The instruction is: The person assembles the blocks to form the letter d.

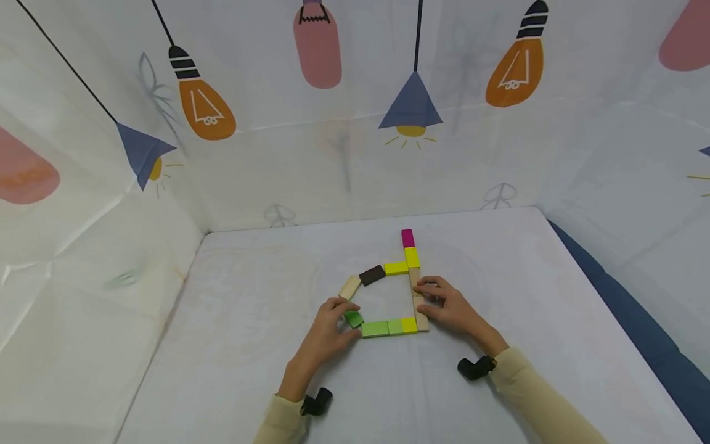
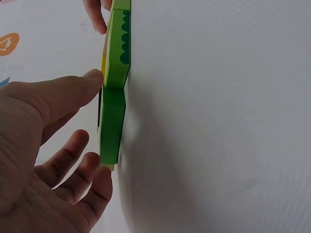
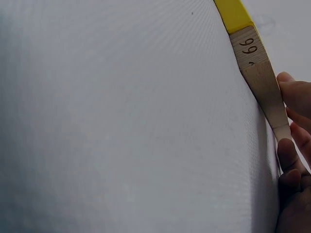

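Note:
Small flat blocks lie on the white tabletop in a closed outline, its straight right side running on past the top. My left hand (image 1: pixel 326 338) is at the lower left corner, loosely bent fingers around the dark green block (image 2: pixel 112 128) and thumb by the light green block (image 2: pixel 117 46). My right hand (image 1: pixel 457 316) touches the outer edge of the plain wooden blocks (image 1: pixel 423 322) on the right side, fingers spread. A dark brown block (image 1: pixel 372 275), a pale wooden block (image 1: pixel 350 287) and a yellow block (image 1: pixel 396 268) make the upper left. A magenta block (image 1: pixel 407 238) tops the column.
The white tabletop (image 1: pixel 249 296) stretches around the outline. Behind it and at the sides hangs a white sheet (image 1: pixel 344 160) printed with lamps and bulbs. Something dark blue (image 1: pixel 627 302) lies beyond the right edge. A black wrist camera (image 1: pixel 317 402) sits on each wrist.

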The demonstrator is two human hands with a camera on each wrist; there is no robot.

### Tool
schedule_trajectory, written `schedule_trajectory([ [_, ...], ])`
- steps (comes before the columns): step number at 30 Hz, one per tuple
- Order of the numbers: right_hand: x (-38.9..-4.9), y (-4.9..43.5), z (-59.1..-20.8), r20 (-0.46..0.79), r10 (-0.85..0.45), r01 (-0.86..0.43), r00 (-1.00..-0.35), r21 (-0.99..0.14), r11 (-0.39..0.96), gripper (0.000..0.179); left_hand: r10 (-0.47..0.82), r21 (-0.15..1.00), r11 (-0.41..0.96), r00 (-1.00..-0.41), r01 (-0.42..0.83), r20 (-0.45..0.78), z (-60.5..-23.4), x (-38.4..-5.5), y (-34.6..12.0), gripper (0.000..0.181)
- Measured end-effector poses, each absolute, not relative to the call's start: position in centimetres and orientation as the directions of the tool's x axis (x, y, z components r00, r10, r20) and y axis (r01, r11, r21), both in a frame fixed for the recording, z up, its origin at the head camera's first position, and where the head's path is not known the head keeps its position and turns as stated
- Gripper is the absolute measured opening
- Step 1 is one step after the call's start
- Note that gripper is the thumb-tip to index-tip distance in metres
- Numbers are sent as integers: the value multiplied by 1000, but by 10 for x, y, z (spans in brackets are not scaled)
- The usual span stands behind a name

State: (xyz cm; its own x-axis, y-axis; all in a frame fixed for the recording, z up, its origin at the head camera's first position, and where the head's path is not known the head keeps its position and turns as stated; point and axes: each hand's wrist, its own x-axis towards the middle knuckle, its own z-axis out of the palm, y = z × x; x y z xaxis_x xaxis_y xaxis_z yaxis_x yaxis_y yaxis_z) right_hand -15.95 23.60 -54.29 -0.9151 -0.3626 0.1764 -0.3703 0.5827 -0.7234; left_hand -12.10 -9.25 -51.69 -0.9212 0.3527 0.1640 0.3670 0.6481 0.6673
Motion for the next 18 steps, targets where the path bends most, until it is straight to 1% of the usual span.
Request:
schedule_trajectory([
  [8, -160, 242, -541, 167, -351, -351, -921, -744, 568, 40, 311, 660, 662, -932, 354, 188, -511, -126, -105, 44],
  [14, -161, 250, -537, 146, -336, -314, -931, -790, 527, 40, 294, 686, 656, -944, 314, 151, -501, -134, -122, 48],
  [18, -160, 255, -531, 139, -326, -306, -935, -779, 547, 42, 280, 657, 697, -952, 288, 120, -497, -139, -137, 51],
])
